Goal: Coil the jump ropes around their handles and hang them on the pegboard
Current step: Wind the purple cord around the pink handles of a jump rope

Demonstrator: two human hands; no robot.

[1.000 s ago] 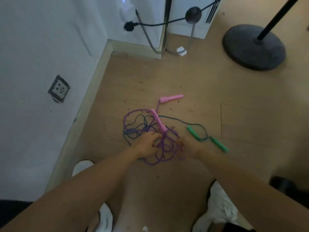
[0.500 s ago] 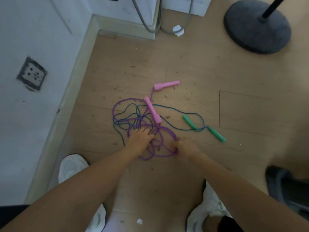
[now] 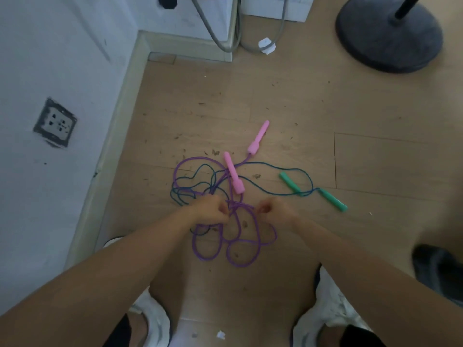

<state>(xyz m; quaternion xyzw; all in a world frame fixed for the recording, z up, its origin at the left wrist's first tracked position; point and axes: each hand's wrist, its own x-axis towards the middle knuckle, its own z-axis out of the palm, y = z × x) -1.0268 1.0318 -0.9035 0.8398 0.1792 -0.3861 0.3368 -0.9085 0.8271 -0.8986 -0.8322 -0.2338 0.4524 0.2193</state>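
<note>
Two jump ropes lie tangled on the wooden floor. The purple rope has two pink handles, one in the tangle and one farther off. A dark teal rope ends in two green handles at the right. My left hand grips purple strands in curled fingers. My right hand pinches purple rope a short way to the right. Purple loops hang below both hands. No pegboard is in view.
A white wall with a socket and a skirting board runs along the left. A dark round stand base sits at the far right, grey cables at the far middle. My white shoes are below, a dark object at right.
Both hands have lifted and pulled purple strands toward me, so loops now trail below them. The farther pink handle has swung from lying crosswise to pointing away. The camera has tilted down.
</note>
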